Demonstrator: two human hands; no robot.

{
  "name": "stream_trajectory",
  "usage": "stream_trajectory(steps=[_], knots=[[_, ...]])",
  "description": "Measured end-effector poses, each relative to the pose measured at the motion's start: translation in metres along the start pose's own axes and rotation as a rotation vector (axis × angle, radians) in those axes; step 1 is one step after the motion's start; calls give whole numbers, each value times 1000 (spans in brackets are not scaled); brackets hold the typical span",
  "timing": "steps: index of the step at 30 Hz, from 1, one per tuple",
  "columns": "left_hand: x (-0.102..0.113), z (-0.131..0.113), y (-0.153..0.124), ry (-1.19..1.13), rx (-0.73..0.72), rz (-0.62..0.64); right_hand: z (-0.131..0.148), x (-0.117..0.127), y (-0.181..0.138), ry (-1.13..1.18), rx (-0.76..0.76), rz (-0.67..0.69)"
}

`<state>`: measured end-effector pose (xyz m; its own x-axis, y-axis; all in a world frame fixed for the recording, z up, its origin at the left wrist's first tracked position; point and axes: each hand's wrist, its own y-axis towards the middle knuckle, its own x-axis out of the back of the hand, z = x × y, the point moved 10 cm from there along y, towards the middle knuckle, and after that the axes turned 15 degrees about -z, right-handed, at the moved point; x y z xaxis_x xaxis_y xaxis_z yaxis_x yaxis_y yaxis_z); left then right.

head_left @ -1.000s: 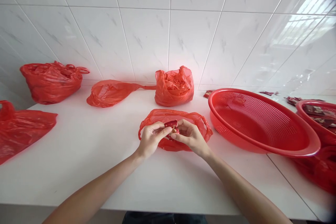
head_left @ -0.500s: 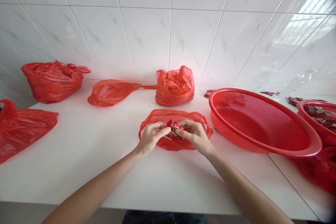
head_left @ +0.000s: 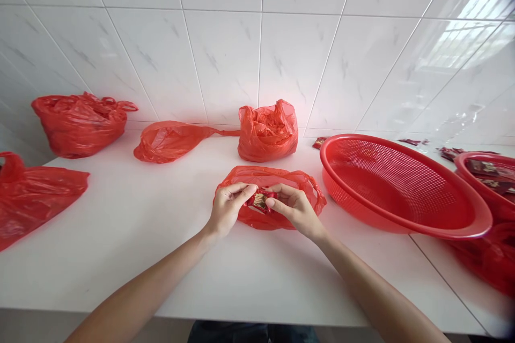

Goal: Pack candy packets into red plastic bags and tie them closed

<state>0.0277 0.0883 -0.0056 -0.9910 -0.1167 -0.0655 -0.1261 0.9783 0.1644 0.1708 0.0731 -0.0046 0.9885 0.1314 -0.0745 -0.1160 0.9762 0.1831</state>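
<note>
Between my fingertips is a small shiny red snack packet (head_left: 259, 201) with a cream-and-dark printed panel facing up. My left hand (head_left: 228, 208) is closed, thumb and forefinger pinching the packet's left end. Its right end is pinched by my right hand (head_left: 296, 209), also closed. Both hands are over a red plastic bag (head_left: 261, 222), which lies on the white table with its mouth spread wide. Parts of the bag's inside are hidden behind the hands and the packet, so its contents are hard to make out.
Right of the bag stands a red perforated basket (head_left: 382, 193), with another red basket (head_left: 466, 163) holding dark packets beyond it. A stuffed red bag (head_left: 267, 142) is by the tiled wall. Other red bags lie left, including a full one (head_left: 80, 128) and a flat one (head_left: 169, 142).
The packet has turned in my fingers, and its cream-coloured panel now shows. My left thumb has shifted slightly up and left along it. The bags and baskets stay put.
</note>
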Motion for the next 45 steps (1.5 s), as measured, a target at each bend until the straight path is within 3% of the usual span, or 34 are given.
stream_trajectory(steps=[7, 15, 25, 39, 45], knots=[[4, 3, 2, -19, 22, -34, -6, 5, 3, 84, -67, -22], [-10, 5, -3, 21, 16, 125, -12, 21, 6, 35, -62, -93], [-16, 10, -4, 132, -56, 198, -9, 22, 7, 84, -76, -123], [-13, 3, -5, 139, -83, 170, -11, 21, 6, 111, -108, -105], [-10, 5, -5, 142, -71, 146, -8, 18, 4, 16, -91, -55]])
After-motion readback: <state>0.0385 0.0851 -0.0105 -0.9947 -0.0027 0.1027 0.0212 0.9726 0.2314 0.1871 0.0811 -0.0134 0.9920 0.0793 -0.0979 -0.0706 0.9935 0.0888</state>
